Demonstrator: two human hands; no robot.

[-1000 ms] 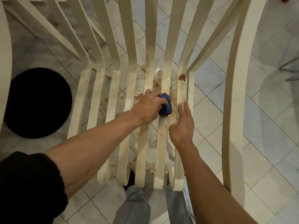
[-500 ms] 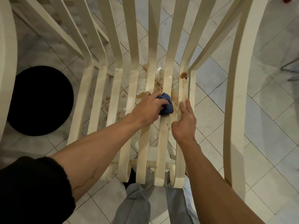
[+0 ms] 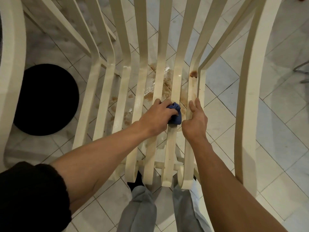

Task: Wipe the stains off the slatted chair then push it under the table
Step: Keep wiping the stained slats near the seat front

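One black disc (image 3: 45, 99) beside slatted chair (image 3: 247, 114)

The seat slats (image 3: 102, 101) of the slatted chair (image 3: 120, 101) run near to far with gaps narrower than the hands, the tiled floor (image 3: 224, 104) showing through, and at the far end they sweep up into the backrest (image 3: 164, 30), which closes that side. A tall left side rail (image 3: 12, 81) and right side rail (image 3: 247, 114) wall the seat, with a wide open gap inside the right one. The left hand (image 3: 155, 119), gripping a blue cloth (image 3: 175, 114), and the right hand (image 3: 194, 121) just beside it occupy the right-middle slats, while the left slats are reachable from above.
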